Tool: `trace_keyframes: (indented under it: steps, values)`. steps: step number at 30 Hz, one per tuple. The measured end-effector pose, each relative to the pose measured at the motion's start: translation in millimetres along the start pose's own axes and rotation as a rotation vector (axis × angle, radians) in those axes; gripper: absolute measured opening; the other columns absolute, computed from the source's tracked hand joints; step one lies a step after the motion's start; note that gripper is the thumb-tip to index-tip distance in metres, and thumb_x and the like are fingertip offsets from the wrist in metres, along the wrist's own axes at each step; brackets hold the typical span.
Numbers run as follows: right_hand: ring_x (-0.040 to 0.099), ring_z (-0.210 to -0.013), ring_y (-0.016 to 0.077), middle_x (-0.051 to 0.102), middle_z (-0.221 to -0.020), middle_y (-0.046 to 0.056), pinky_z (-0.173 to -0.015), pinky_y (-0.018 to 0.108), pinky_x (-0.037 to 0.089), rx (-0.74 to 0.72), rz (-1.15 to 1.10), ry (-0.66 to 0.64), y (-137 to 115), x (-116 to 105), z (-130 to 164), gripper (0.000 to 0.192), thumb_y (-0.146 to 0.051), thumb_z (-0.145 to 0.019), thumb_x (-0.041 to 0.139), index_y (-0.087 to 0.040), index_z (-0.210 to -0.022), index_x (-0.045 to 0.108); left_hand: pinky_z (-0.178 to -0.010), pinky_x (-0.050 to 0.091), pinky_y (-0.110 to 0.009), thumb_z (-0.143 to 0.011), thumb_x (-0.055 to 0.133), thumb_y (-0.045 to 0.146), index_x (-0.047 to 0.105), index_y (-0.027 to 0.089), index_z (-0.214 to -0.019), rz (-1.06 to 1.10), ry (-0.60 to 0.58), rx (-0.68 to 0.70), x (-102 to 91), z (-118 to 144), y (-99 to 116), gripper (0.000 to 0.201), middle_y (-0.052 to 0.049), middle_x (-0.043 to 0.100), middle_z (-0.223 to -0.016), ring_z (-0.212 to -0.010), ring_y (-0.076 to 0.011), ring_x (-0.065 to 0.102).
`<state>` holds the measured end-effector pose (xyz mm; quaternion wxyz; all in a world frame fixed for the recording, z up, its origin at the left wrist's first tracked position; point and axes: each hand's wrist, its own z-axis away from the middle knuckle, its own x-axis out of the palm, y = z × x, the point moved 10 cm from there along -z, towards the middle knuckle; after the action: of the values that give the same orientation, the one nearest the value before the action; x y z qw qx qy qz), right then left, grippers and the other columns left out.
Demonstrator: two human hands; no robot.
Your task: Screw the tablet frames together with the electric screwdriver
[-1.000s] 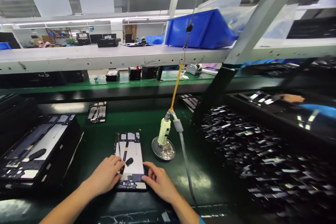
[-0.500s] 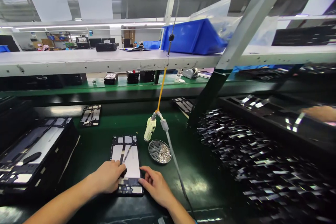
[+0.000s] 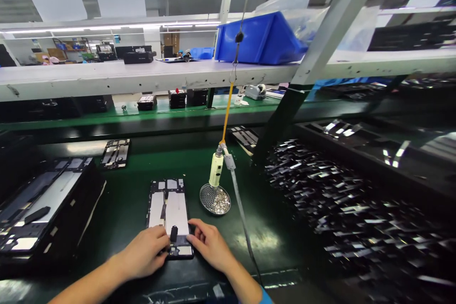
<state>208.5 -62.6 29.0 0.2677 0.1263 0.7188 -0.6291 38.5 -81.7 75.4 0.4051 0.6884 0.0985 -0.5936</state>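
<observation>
An opened tablet (image 3: 178, 206) lies on the dark green bench, its silver inside facing up. My left hand (image 3: 147, 249) is closed over its lower left side, fingers bent and fingertips close together; what is between them is hidden. A small black flat part (image 3: 174, 233) rests on the tablet just beside those fingertips. On the right long edge, my right hand (image 3: 211, 244) grips the tablet with thumb and forefinger. A dark flex strip (image 3: 163, 210) runs along the tablet's left half.
A perforated dish (image 3: 210, 201) of small shiny pieces sits behind my right hand, under a hanging pale electric screwdriver (image 3: 215, 169) with a grey cable (image 3: 242, 218). Stacked tablets (image 3: 46, 204) stand left, many dark parts (image 3: 342, 199) right. A blue bin (image 3: 260, 40) is on the shelf.
My left hand has let go of the black part and drawn back towards the tablet's lower left. The screwdriver has swung over the dish. A co-worker's hand at right is gone from view.
</observation>
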Motion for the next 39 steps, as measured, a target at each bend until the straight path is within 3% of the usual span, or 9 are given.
trace_keyframes:
  steps: [6, 13, 21, 33, 37, 39]
  values:
    - [0.059, -0.061, 0.0126, 0.067, -0.074, -0.002, -0.063, 0.025, 0.046, -0.016, 0.006, 0.012, 2, 1, 0, 0.035, -0.039, -0.092, 0.066, -0.021, -0.121, 0.069, -0.096, 0.055, -0.041, -0.100, 0.057, 0.023, 0.070, 0.023, -0.118, 0.094, 0.308, 0.046, 3.7, 30, -8, 0.022, -0.012, 0.070, -0.117, -0.109, -0.0251, 0.064]
    - [0.058, -0.059, 0.0120, 0.067, -0.073, -0.002, -0.062, 0.024, 0.047, -0.049, 0.020, 0.019, -5, 4, 0, 0.036, -0.044, -0.095, 0.065, -0.020, -0.122, 0.069, -0.100, 0.056, -0.042, -0.102, 0.059, 0.025, 0.075, 0.022, -0.110, 0.140, 0.509, 0.085, -2.2, 46, -14, 0.018, -0.009, 0.076, -0.106, -0.102, -0.0212, 0.069]
    - [0.056, -0.058, 0.0113, 0.065, -0.075, -0.002, -0.061, 0.024, 0.046, -0.049, -0.011, 0.009, -3, 7, 0, 0.036, -0.044, -0.096, 0.064, -0.020, -0.122, 0.068, -0.105, 0.054, -0.046, -0.100, 0.063, 0.023, 0.078, 0.026, -0.109, 0.107, 0.560, 0.136, 0.3, 52, -8, 0.017, -0.005, 0.078, -0.105, -0.103, -0.0195, 0.070]
    - [0.058, -0.060, 0.0119, 0.065, -0.076, -0.002, -0.062, 0.024, 0.047, -0.049, -0.007, 0.007, -4, 7, 2, 0.033, -0.040, -0.095, 0.067, -0.021, -0.122, 0.068, -0.098, 0.056, -0.042, -0.096, 0.069, 0.019, 0.077, 0.027, -0.108, 0.014, 0.583, 0.185, -4.6, 41, 6, 0.016, -0.004, 0.077, -0.106, -0.105, -0.0201, 0.068]
    - [0.058, -0.059, 0.0118, 0.065, -0.075, -0.002, -0.061, 0.024, 0.048, -0.054, -0.019, 0.011, -4, 7, 1, 0.032, -0.038, -0.094, 0.069, -0.022, -0.121, 0.068, -0.106, 0.053, -0.047, -0.096, 0.070, 0.019, 0.075, 0.024, -0.110, 0.002, 0.592, 0.131, -3.3, 41, 2, 0.016, -0.005, 0.075, -0.106, -0.103, -0.0204, 0.069]
    - [0.057, -0.057, 0.0115, 0.065, -0.075, -0.002, -0.060, 0.025, 0.048, -0.052, -0.037, 0.021, -4, 7, 1, 0.032, -0.038, -0.093, 0.069, -0.021, -0.121, 0.068, -0.113, 0.047, -0.056, -0.095, 0.070, 0.021, 0.075, 0.024, -0.112, -0.032, 0.590, 0.081, -0.9, 44, -1, 0.017, -0.007, 0.074, -0.110, -0.112, -0.0250, 0.068]
